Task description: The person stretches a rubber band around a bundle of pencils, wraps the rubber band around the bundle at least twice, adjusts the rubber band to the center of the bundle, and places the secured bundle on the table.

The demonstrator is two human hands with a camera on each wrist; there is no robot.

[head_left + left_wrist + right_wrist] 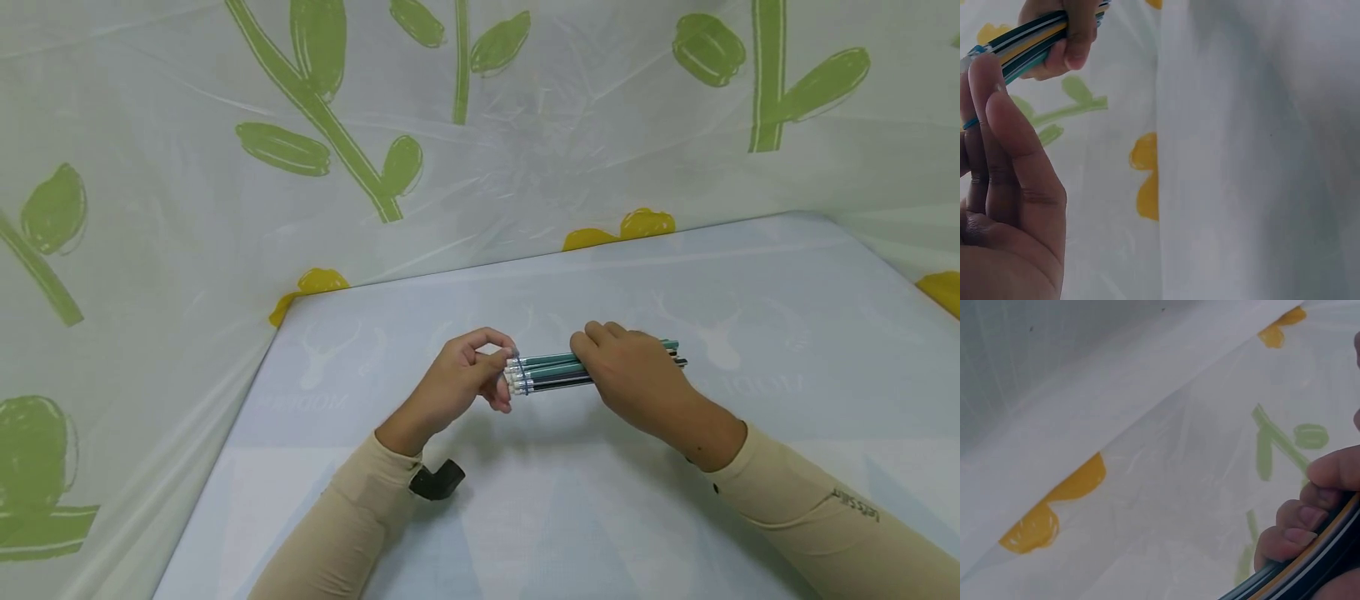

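A bundle of pencils (pixel 555 371), green, dark and one yellow, is held above the table, its white eraser ends facing left. My right hand (pixel 633 375) grips the bundle near its right end, fingers wrapped round it in the right wrist view. Near the eraser ends, a thin blue rubber band (pixel 523 375) goes round the pencils. My left hand (pixel 457 375) is at that end, thumb and index finger pinching at the band. In the left wrist view, a piece of the blue band shows against a finger (pixel 997 150). The pencils' far tips are mostly hidden behind the right hand.
A pale table (pixel 555 517) with faint deer prints lies beneath the hands. Behind it hangs a whitish sheet (pixel 562 167) with green leaves and yellow flowers. A black object (pixel 438 481) sits by the left sleeve cuff.
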